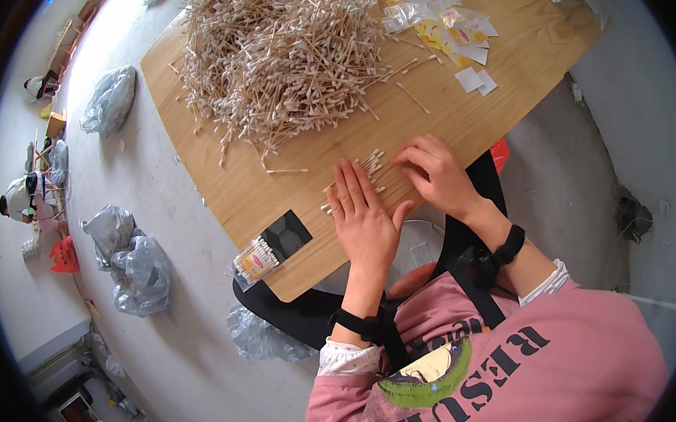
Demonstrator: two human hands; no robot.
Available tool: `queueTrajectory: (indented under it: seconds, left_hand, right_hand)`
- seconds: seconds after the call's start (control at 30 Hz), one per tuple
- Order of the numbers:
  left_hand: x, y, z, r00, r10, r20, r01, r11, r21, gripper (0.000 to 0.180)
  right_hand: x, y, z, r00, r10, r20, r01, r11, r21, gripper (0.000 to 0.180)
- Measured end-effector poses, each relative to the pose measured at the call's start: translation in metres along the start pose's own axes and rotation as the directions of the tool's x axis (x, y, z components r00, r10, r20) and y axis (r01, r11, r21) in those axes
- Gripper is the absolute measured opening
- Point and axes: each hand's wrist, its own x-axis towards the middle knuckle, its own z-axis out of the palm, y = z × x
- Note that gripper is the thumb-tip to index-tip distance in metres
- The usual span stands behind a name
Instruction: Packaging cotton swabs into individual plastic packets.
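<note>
My left hand [363, 213] lies flat, fingers stretched, over a small row of cotton swabs [371, 163] near the table's front edge. Swab tips poke out on both sides of its fingers. Just right of that row is my right hand [438, 170], its fingers curled and the thumb apart from them; nothing shows in its grasp. A huge heap of loose cotton swabs [282, 56] covers the far part of the wooden table [275, 192]. At the near left corner, a clear pack of cotton swabs [254, 259] with a yellow label lies beside a dark flat rectangle [285, 235].
Clear plastic bags [418, 1], yellow printed packets [447, 40] and small white cards [475, 80] lie at the far right. Stray swabs [413, 98] are scattered around the heap. Grey plastic bags [140, 273] sit on the floor at left, where other people [27, 197] sit further off.
</note>
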Motion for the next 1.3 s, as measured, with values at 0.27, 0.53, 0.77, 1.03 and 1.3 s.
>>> queueTrajectory:
  seconds: [0.27, 0.53, 0.77, 1.03, 1.3]
  left_hand:
    - [-0.001, -0.001, -0.001, 1.000, -0.008, 0.000, 0.008, 0.999, -0.048, 0.105]
    - [-0.012, -0.009, -0.027, 0.996, -0.091, -0.002, 0.090, 0.986, -0.139, 0.101]
    - [-0.027, -0.015, -0.027, 0.989, -0.143, 0.048, 0.147, 0.984, -0.099, 0.099]
    - [-0.027, -0.010, -0.029, 0.987, -0.153, 0.043, 0.157, 0.983, -0.100, 0.095]
    - [-0.026, -0.009, -0.016, 0.988, -0.152, 0.039, 0.155, 0.984, -0.087, 0.098]
  right_hand:
    - [0.008, 0.003, -0.012, 0.990, -0.075, 0.120, 0.095, 0.980, -0.174, 0.008]
    - [0.028, 0.040, -0.034, 0.995, -0.033, 0.091, 0.062, 0.940, -0.336, 0.004]
    - [0.061, 0.016, 0.025, 0.982, -0.095, 0.163, 0.148, 0.922, -0.357, 0.014]
    - [0.053, -0.013, 0.035, 0.959, -0.194, 0.204, 0.231, 0.957, -0.175, 0.016]
    - [0.027, -0.034, 0.025, 0.966, -0.165, 0.198, 0.158, 0.986, 0.047, 0.014]
